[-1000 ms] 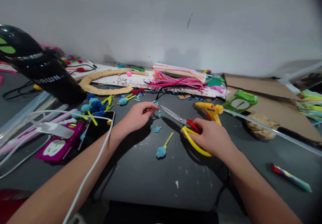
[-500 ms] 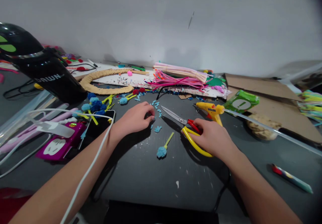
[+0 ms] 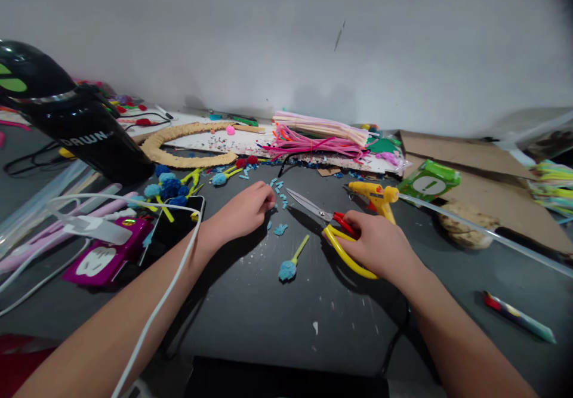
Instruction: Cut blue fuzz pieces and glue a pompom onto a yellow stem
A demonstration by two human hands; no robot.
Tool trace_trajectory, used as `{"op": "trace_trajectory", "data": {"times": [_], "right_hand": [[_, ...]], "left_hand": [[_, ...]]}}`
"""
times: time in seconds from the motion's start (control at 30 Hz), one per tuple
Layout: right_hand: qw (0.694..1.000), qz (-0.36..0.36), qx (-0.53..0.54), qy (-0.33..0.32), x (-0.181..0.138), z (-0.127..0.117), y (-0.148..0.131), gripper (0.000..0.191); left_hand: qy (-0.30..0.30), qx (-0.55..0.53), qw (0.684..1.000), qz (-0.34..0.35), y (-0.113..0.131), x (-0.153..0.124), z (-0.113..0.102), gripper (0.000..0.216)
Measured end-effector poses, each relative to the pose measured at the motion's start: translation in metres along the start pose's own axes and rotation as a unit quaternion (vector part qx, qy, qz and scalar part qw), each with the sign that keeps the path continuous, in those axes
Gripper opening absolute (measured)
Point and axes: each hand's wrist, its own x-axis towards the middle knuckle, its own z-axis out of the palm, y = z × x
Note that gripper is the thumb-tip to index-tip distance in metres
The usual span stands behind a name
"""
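While the left hand [image 3: 242,210] rests on the table [image 3: 268,314], fingers curled together over blue scraps [image 3: 280,202], the scissors [image 3: 333,225] lie just right of them, blades apart. The right hand [image 3: 380,244] grips their yellow handle; closing the blades now could nick the nearby left fingertips

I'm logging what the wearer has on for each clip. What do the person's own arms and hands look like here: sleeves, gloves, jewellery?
Both forearms are bare as far as the bottom edge of the frame: no sleeves show. The left hand and right hand are ungloved, and no ring, watch or bracelet shows. A white cable lies across the left forearm.
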Motion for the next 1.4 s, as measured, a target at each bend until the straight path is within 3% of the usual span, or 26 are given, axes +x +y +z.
{"op": "trace_trajectory", "data": {"times": [0.2, 0.3, 0.4, 0.6, 0.87, 1.13, 1.4], "right_hand": [[1.000, 0.007, 0.006, 0.009, 0.000, 0.000, 0.000, 0.037], [1.000, 0.009, 0.014, 0.018, 0.000, 0.000, 0.000, 0.036], [0.999, 0.014, 0.039, 0.032, -0.002, 0.001, -0.001, 0.037], [0.997, 0.013, 0.057, 0.040, -0.003, -0.001, -0.002, 0.044], [0.997, 0.004, 0.063, 0.040, -0.003, 0.001, 0.000, 0.046], [0.995, -0.009, 0.086, 0.044, -0.003, 0.002, 0.000, 0.045], [0.993, -0.027, 0.109, 0.038, -0.003, 0.004, -0.001, 0.046]], "left_hand": [[0.109, -0.154, 0.980, -0.067, 0.005, 0.004, -0.003, 0.013], [0.153, -0.244, 0.955, -0.069, 0.009, 0.006, -0.005, 0.016], [0.175, -0.268, 0.945, -0.061, 0.011, 0.007, -0.008, 0.019], [0.172, -0.222, 0.958, -0.059, 0.013, 0.005, -0.011, 0.017], [0.154, -0.235, 0.955, -0.094, 0.016, 0.006, -0.014, 0.024], [0.150, -0.244, 0.955, -0.081, 0.017, 0.006, -0.014, 0.024], [0.196, -0.225, 0.952, -0.066, 0.017, 0.004, -0.014, 0.018]]}}
